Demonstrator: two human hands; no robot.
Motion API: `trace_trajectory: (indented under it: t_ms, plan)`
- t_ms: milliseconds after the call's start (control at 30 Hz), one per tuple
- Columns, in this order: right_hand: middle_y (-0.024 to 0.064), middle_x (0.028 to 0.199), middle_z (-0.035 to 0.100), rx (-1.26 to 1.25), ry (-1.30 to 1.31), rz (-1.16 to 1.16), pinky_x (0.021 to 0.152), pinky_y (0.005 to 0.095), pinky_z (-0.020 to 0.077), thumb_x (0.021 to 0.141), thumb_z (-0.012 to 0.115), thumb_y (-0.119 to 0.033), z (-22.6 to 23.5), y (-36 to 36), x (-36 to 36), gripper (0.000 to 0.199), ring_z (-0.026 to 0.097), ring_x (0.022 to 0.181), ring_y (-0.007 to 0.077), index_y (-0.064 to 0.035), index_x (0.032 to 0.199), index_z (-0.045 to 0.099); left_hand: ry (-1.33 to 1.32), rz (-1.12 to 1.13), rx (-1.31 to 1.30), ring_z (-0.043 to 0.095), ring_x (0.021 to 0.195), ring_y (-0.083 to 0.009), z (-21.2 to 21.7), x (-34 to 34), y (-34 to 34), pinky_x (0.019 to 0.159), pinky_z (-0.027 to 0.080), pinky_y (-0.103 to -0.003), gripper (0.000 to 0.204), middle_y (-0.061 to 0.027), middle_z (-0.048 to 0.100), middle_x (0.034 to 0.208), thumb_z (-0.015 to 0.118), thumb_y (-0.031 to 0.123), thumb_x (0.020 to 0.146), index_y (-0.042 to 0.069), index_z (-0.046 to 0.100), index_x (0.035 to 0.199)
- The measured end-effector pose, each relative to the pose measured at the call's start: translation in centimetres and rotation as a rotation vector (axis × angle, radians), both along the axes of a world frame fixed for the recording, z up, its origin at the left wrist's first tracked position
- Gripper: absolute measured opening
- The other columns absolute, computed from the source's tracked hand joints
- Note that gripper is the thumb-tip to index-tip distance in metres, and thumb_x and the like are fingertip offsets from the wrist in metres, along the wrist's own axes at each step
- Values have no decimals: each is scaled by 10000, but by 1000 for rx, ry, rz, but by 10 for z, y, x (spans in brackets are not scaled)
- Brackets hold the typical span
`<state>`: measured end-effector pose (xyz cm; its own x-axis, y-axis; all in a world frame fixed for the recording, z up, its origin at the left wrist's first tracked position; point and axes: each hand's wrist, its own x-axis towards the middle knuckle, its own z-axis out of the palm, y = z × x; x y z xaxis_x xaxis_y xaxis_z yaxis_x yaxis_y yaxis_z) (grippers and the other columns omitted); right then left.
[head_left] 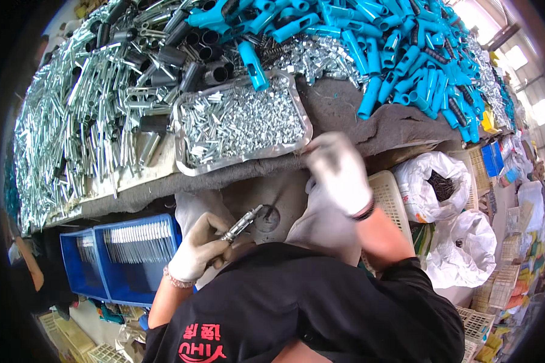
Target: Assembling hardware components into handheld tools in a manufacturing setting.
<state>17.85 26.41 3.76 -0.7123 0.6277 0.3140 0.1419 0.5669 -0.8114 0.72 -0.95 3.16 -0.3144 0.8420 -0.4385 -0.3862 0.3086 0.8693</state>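
Note:
My left hand (201, 248), in a white glove, is closed round a shiny metal rod-shaped part (241, 225) with a narrower tip, held over my lap and pointing up to the right. My right hand (339, 172), gloved too, is beside the near right corner of a metal tray (184, 158). Motion blurs its fingers, so whether they hold anything cannot be made out. Many small silvery metal pieces (242, 121) fill the tray. One blue plastic sleeve (252, 65) lies across its far rim.
Silvery rods (94, 115) pile up on the left of the bench, blue sleeves (418, 60) on the right. Grey cloth (330, 112) covers the bench. A blue bin (140, 275) with rows of metal rods stands low left. White sacks (433, 187) and a pale crate (387, 196) stand right.

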Motion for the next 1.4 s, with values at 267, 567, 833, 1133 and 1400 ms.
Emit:
trace_trajectory:
  t_ms: [267, 567, 833, 1133, 1400]
  plan:
    - [140, 713, 654, 357, 26, -576, 644, 385, 481, 917, 690, -356, 79, 185, -18, 381, 617, 639, 287, -1, 783, 653, -110, 117, 19, 514, 481, -138, -15, -16, -14, 448, 417, -241, 121, -97, 581, 685, 487, 100, 923, 25, 507, 1016]
    - [233, 1118, 698, 573, -328, -90, 927, 443, 538, 873, 680, -410, 75, 109, -177, 512, 677, 1066, 371, -4, 1181, 637, -52, 136, -27, 528, 514, -132, -8, -16, -9, 458, 398, -256, 81, -77, 569, 789, 545, 66, 915, 30, 517, 982]
    - [274, 1241, 646, 254, -487, -152, 1019, 418, 490, 807, 697, -361, 41, 103, -201, 658, 631, 1171, 378, 53, 1302, 568, -93, 159, 34, 558, 543, -139, -5, -16, -12, 479, 435, -259, 109, -82, 574, 781, 534, 81, 922, 34, 504, 1016]
    - [255, 1163, 684, 273, -453, -261, 983, 410, 509, 796, 715, -421, 26, 84, -197, 671, 662, 1110, 382, 53, 1254, 587, -93, 123, 48, 553, 530, -147, -7, -15, -6, 473, 428, -263, 92, -87, 575, 719, 529, 87, 921, 40, 496, 994]
    - [57, 867, 671, -238, -39, -84, 721, 305, 465, 805, 753, -306, 32, 102, -192, 398, 593, 787, 165, 33, 1010, 712, -97, 157, 25, 561, 533, -147, -8, -12, -11, 477, 427, -262, 91, -78, 586, 720, 534, 91, 916, 49, 508, 992]
